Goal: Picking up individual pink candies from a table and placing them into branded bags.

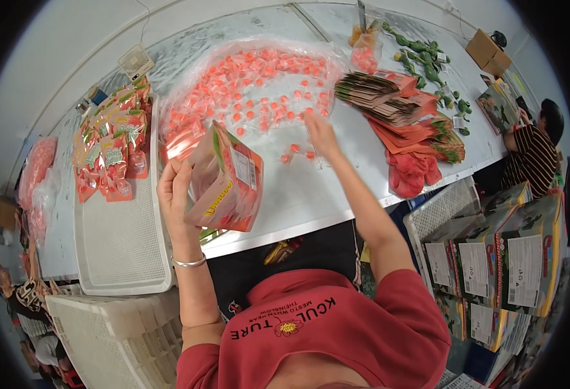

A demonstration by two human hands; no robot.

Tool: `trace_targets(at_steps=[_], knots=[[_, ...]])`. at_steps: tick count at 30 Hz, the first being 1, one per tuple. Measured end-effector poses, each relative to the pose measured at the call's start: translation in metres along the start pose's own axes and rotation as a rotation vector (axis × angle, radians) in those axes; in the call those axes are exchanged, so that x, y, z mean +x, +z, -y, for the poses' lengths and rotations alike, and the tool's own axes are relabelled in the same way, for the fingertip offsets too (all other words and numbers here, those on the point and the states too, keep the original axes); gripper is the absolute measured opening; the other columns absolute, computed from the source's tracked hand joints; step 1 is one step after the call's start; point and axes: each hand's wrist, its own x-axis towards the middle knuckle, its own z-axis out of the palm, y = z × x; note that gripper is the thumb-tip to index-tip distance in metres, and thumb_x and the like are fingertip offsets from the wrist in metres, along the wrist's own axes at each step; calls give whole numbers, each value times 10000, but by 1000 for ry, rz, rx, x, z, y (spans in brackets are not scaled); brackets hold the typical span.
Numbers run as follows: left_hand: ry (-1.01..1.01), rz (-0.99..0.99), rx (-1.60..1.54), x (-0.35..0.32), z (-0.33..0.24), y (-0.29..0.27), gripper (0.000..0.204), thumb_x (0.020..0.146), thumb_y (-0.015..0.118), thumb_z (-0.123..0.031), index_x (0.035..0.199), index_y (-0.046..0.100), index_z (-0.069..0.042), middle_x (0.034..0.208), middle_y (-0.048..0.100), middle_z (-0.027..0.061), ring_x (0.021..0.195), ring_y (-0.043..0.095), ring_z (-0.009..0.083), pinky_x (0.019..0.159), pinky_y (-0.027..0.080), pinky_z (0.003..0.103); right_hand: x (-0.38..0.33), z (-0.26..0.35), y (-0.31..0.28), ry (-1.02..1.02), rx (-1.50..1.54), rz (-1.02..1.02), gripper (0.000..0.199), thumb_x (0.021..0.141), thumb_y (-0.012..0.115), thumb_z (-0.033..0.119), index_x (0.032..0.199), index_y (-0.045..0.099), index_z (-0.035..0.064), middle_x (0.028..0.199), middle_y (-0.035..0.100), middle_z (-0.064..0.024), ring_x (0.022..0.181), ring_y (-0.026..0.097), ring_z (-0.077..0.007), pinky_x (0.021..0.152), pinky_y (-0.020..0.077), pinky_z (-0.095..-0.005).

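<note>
A stand-up pouch (225,180), orange-pink with a green stripe and a white label panel, is held open-mouthed above the near edge of the white table (311,194). The left hand (176,188) clamps one side of the pouch between thumb and fingers. The right hand (320,133) reaches forward over the table, fingers bent down onto a few loose pink wrapped candies (296,152); whether it pinches one cannot be told.

Beyond the pouch, a clear plastic sheet (259,58) lies spread on the table and carries a broad scatter of the same pink candies (259,84). To the right of it lies a fanned stack of flat empty pouches (395,107), with pink pieces (414,170) below the stack. Farther back are green toy figures (427,61) and a small clear bag of pink candies (364,57).

To the left, a white perforated tray (123,240) holds a row of filled pouches (110,149) at its far end. A white crate (103,337) stands below the tray. At lower right, printed cartons (499,266) stand upright in a white basket (437,207). Another person in a striped shirt (534,155) sits at the table's right end; a cardboard box (488,53) rests beyond.
</note>
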Motion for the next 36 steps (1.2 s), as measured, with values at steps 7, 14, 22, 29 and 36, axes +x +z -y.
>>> trace_targets(at_steps=[7, 14, 22, 29, 36], knots=[[37, 3, -10, -2, 1, 8, 237, 907, 534, -149, 697, 441, -90, 681, 423, -68, 648, 345, 18, 593, 307, 171, 46, -7, -14, -214, -810, 322, 330, 896, 496, 300, 1132, 617, 104, 1174, 586, -133, 1023, 581, -313, 851, 470, -415], [103, -52, 20, -1, -3, -8, 210, 902, 529, -153, 712, 476, -82, 703, 519, -33, 640, 449, 25, 597, 377, 176, 13, -12, -53, 13, -353, 191, 260, 876, 521, 249, 1018, 668, 88, 987, 665, -111, 830, 624, -241, 716, 484, -354], [82, -34, 44, -2, -5, 2, 210, 898, 540, -171, 718, 472, -88, 696, 522, -31, 627, 469, 30, 588, 395, 180, 1, 2, -60, -270, -154, 205, 214, 813, 602, 206, 910, 672, 28, 815, 656, -87, 765, 612, -208, 706, 460, -292], [85, 10, 41, -5, -6, 14, 229, 904, 532, -150, 700, 443, -96, 701, 464, -57, 665, 384, 15, 622, 335, 170, 46, 2, 14, -356, -502, 362, 294, 690, 699, 320, 779, 656, 43, 787, 627, -114, 760, 600, -303, 693, 478, -389], [107, -54, 36, -10, -9, -2, 214, 900, 530, -133, 701, 466, -86, 700, 493, -43, 654, 404, 21, 610, 348, 180, 53, -29, -15, -250, -579, 316, 215, 742, 670, 234, 811, 632, 34, 822, 634, -145, 794, 614, -307, 700, 484, -405]])
